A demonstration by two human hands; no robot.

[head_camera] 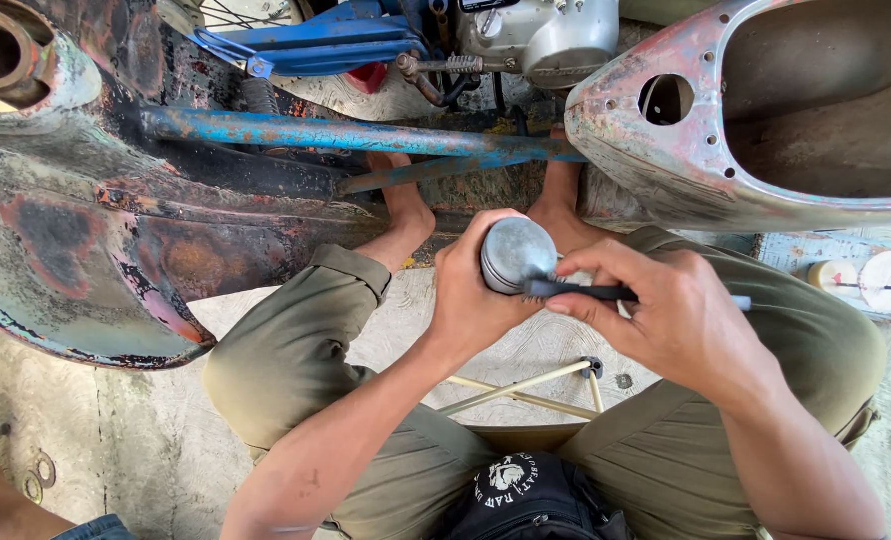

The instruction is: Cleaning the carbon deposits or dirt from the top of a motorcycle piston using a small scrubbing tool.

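— Fingertips [576, 293] of the right hand [666, 320] are pinching a thin black brush handle [591, 292], and its head is pressing against the side of the piston [518, 252]. How should that grip be working?

— Lightly, I'd judge. A pinch near the head is giving control; squeezing harder would only be bending the handle. Short strokes along the ring grooves are probably doing more than long sweeps.

— And the left hand [476, 300]?

— It is wrapping the grey metal piston from below, fingers curled round the skirt, crown facing up towards the camera. The piston is sitting between both hands, above the knees in olive trousers [296, 350]. Turning it a little at a time would be bringing fresh surface to the bristles.

— What is lying around?

— A rusted, flaking motorcycle frame [116, 230] with a blue tube [316, 132] is standing just ahead, bare feet [406, 205] resting under it. A worn fairing shell [726, 130] is at the upper right, and two small round lids [866, 280] are lying beside the right knee. Dropping the piston on the concrete floor [136, 440] could be denting its edge.
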